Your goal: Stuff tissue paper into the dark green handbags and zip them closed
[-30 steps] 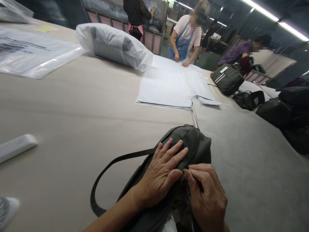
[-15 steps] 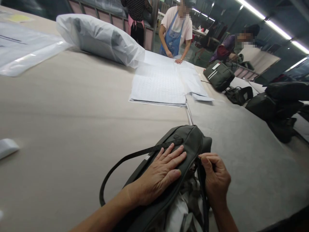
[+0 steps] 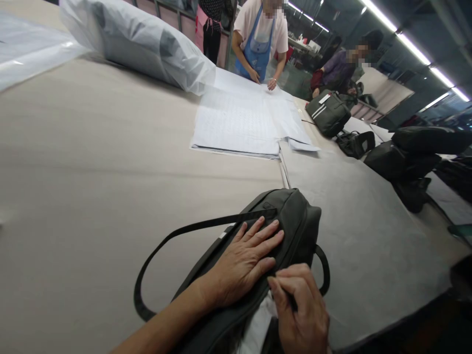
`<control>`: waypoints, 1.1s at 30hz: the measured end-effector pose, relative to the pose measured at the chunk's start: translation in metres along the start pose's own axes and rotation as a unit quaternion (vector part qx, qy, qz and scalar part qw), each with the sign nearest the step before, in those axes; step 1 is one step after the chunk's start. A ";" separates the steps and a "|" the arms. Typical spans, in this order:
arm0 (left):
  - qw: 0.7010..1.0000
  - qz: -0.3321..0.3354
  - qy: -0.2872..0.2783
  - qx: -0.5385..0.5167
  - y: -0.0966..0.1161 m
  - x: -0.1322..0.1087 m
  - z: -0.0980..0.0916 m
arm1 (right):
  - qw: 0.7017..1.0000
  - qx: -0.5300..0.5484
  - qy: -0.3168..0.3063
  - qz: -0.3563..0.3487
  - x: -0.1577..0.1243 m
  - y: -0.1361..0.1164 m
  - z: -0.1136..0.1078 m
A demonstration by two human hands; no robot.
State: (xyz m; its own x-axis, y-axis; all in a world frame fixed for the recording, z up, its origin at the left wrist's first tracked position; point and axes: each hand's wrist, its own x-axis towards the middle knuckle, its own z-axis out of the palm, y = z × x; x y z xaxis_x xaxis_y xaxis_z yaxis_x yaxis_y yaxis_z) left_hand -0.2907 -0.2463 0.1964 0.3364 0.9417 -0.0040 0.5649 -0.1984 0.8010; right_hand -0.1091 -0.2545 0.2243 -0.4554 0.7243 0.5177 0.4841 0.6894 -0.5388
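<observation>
Bag (image 3: pixel 295 221) first, from the head camera, the only view I have: a dark olive fabric bag lying on its side on the table (image 3: pixel 92 172), right under both hands. My left hand (image 3: pixel 243 263) rests flat and open on its upper panel, fingers spread and pressing, gripping nothing. My right hand (image 3: pixel 300 314) sits just beside it, nearer me, fingers curled shut in a pinch at the bag's open edge; I take it to be a zipper pull or the fabric rim, but the pinched thing is hidden by the fingers. White stuffing (image 3: pixel 258 324) shows in the opening between the hands.

Risk as I judge it: the loose filling could catch in the closure, or the soft panel could bunch under the flat palm and skew the seam. The long strap (image 3: pixel 177 231) loops out to the left of the grip and could snag a wrist.

Cloth looks matte, woven and limp; the strap is flat webbing; a short carry handle (image 3: pixel 324 270) arcs just beyond the right hand. The table top is smooth beige board.

Well beyond the grip lie white sheets (image 3: pixel 239 123), a glossy plastic-wrapped bundle (image 3: pixel 147 49), more dark bags (image 3: pixel 328 113), and a person in a blue apron (image 3: pixel 258 44).
</observation>
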 end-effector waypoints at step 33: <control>0.981 -0.112 0.154 -0.031 0.081 -0.107 0.065 | 0.992 0.104 -0.058 -0.031 -0.002 -0.011 -0.012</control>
State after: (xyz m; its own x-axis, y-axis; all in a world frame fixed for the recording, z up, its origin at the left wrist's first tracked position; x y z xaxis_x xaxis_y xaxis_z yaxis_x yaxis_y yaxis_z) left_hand -0.2322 -0.3804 0.2231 -0.0399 0.9992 -0.0098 0.5478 0.0301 0.8360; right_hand -0.1048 -0.2635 0.2370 -0.5684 0.6684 0.4797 0.2934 0.7094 -0.6408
